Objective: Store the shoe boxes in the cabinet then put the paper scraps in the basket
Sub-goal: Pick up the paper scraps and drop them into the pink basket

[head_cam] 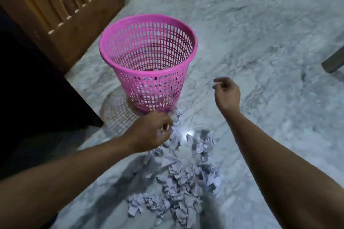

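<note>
On the marble floor (260,33), paper scraps (182,182) lie heaped just before the pink basket (119,57). Motion blurs the left hand (150,132), apparently pinching a crumpled scrap (175,117). Beside the basket, the right hand (226,93) hangs loosely curled and empty.

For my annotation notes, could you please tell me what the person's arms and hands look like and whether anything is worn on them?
Both forearms are bare up to the frame edge: no sleeves, watch, bracelets or gloves show. The left hand and right hand show no rings, though motion blur hides finer detail.
</note>
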Motion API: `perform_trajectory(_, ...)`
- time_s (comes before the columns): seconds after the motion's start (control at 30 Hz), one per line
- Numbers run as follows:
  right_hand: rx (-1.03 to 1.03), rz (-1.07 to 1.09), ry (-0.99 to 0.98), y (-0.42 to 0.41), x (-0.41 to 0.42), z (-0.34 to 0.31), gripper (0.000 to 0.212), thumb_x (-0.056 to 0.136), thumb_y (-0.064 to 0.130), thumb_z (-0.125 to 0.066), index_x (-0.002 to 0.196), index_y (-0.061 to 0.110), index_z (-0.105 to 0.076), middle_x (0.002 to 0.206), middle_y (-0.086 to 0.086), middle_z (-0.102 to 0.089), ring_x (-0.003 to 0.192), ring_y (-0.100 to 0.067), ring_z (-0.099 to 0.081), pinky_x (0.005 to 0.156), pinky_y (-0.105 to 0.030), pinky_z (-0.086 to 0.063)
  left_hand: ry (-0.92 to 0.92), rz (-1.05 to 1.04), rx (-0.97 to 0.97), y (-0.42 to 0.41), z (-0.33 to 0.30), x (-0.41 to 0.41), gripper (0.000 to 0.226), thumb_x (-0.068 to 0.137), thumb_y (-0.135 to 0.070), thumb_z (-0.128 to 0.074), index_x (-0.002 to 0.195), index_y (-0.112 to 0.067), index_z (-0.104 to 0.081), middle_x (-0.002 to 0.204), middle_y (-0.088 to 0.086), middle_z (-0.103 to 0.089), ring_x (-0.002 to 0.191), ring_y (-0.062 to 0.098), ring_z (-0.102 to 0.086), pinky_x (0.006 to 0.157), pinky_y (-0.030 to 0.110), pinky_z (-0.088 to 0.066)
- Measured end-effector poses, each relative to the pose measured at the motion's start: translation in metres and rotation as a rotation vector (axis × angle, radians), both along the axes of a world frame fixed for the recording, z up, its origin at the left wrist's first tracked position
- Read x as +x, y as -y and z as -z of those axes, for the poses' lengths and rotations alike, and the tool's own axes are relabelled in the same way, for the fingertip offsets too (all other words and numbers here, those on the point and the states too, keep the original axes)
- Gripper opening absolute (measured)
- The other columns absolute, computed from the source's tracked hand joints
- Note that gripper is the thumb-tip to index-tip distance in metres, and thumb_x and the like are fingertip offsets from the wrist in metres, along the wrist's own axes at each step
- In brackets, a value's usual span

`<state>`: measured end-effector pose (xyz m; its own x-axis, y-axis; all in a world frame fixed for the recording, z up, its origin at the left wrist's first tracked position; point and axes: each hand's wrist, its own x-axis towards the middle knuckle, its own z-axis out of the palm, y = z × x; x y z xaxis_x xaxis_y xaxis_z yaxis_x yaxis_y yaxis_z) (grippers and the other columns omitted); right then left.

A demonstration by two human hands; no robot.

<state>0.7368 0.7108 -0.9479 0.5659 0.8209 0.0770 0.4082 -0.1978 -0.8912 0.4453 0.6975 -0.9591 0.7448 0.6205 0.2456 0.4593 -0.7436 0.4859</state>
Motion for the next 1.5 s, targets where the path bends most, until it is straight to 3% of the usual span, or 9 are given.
perform_trajectory(0.1, -0.333, -0.11, 0.036, 0.05, 0.016, 0.076, 0.02, 0.094, 0.016, -0.062, 0.111, 0.021, -0.07, 0.101, -0.007, -0.074, 0.096, -0.027, -0.071, 0.078, -0.026, -0.046, -0.433, -0.07, -0.161, -0.004, 0.08, -0.033, 0.057, 0.093, -0.058, -0.053, 0.142, -0.03, -0.05, 0.135, -0.001, -0.057, 0.119, 0.024, -0.056, 0.091, 0.037, -0.051)
perform_trajectory(0.27, -0.531, -0.23, 0.069, 0.077, -0.003, 0.125, 0.038, 0.096, 0.034, -0.063, 0.133, 0.024, -0.061, 0.129, -0.009, -0.065, 0.11, -0.024, -0.066, 0.092, -0.031, -0.047, -0.615, -0.327, -0.277, -0.032, 0.123, -0.036, 0.082, 0.089, -0.071, -0.041, 0.158, -0.029, -0.027, 0.166, 0.005, -0.027, 0.15, 0.031, -0.03, 0.116, 0.048, -0.036)
perform_trajectory(0.5, -0.506, -0.551, 0.393, -0.002, -0.058, 0.115, 0.059, 0.094, 0.054, -0.051, 0.147, 0.028, -0.046, 0.15, -0.002, -0.05, 0.137, -0.028, -0.047, 0.105, -0.05, -0.045, -0.502, -0.275, -0.415, -0.052, 0.141, 0.0, 0.088, 0.086, -0.075, -0.028, 0.162, -0.032, -0.01, 0.17, -0.003, -0.012, 0.156, 0.021, -0.015, 0.124, 0.042, -0.023)
perform_trajectory(0.87, -0.449, -0.717, 0.416, 0.009, -0.08, 0.141, 0.04, 0.093, 0.038, -0.043, 0.117, 0.026, -0.072, 0.122, 0.0, -0.071, 0.11, -0.027, -0.065, 0.092, -0.046, -0.054, -0.255, -0.162, -0.375, -0.024, 0.144, -0.004, 0.044, 0.095, -0.041, -0.057, 0.137, -0.028, -0.061, 0.132, -0.003, -0.065, 0.114, 0.019, -0.063, 0.096, 0.034, -0.052)
perform_trajectory(1.07, -0.212, -0.243, 0.328, 0.078, -0.031, 0.133, 0.028, 0.092, 0.04, -0.059, 0.112, 0.029, -0.074, 0.117, 0.003, -0.074, 0.112, -0.025, -0.064, 0.094, -0.046, -0.051, -0.353, -0.297, -0.137, 0.002, 0.143, -0.043, 0.09, 0.086, -0.077, -0.052, 0.16, -0.035, -0.021, 0.169, 0.002, -0.019, 0.156, 0.03, -0.013, 0.124, 0.055, -0.019)
perform_trajectory(1.13, -0.409, -0.085, 0.3, 0.099, -0.015, 0.137, 0.053, 0.091, 0.063, -0.056, 0.135, 0.034, -0.058, 0.138, 0.0, -0.06, 0.129, -0.026, -0.053, 0.103, -0.051, -0.044, -0.51, -0.464, -0.313, 0.001, 0.149, -0.061, 0.114, 0.073, -0.095, -0.043, 0.161, -0.039, 0.004, 0.171, 0.003, 0.009, 0.157, 0.033, 0.008, 0.125, 0.057, -0.003)
perform_trajectory(1.27, -0.644, -0.242, 0.269, 0.123, -0.015, 0.146, 0.111, 0.07, 0.094, -0.053, 0.159, 0.038, -0.017, 0.16, -0.002, -0.037, 0.147, -0.027, -0.034, 0.114, -0.058, -0.03, -0.582, -0.431, -0.482, 0.009, 0.151, -0.069, 0.126, 0.059, -0.106, -0.033, 0.157, -0.044, 0.017, 0.17, 0.001, 0.019, 0.157, 0.033, 0.01, 0.124, 0.06, -0.003)
perform_trajectory(1.37, -0.564, -0.439, 0.262, 0.117, -0.04, 0.146, 0.123, 0.057, 0.096, -0.06, 0.157, 0.051, -0.004, 0.167, -0.002, -0.023, 0.152, -0.024, -0.022, 0.117, -0.06, -0.023, -0.527, -0.254, -0.441, 0.027, 0.14, -0.046, 0.126, 0.062, -0.099, -0.048, 0.154, -0.048, 0.021, 0.167, -0.004, 0.029, 0.157, 0.032, 0.008, 0.123, 0.061, -0.006)
perform_trajectory(1.5, -0.59, -0.745, 0.646, 0.114, -0.077, 0.152, 0.115, 0.061, 0.089, -0.061, 0.157, 0.051, -0.011, 0.167, -0.008, -0.017, 0.151, -0.033, -0.02, 0.115, -0.06, -0.029, -0.539, -0.135, -0.344, 0.046, 0.146, -0.017, 0.115, 0.076, -0.081, -0.057, 0.154, -0.05, 0.02, 0.169, -0.004, 0.023, 0.155, 0.033, -0.001, 0.121, 0.057, -0.013)
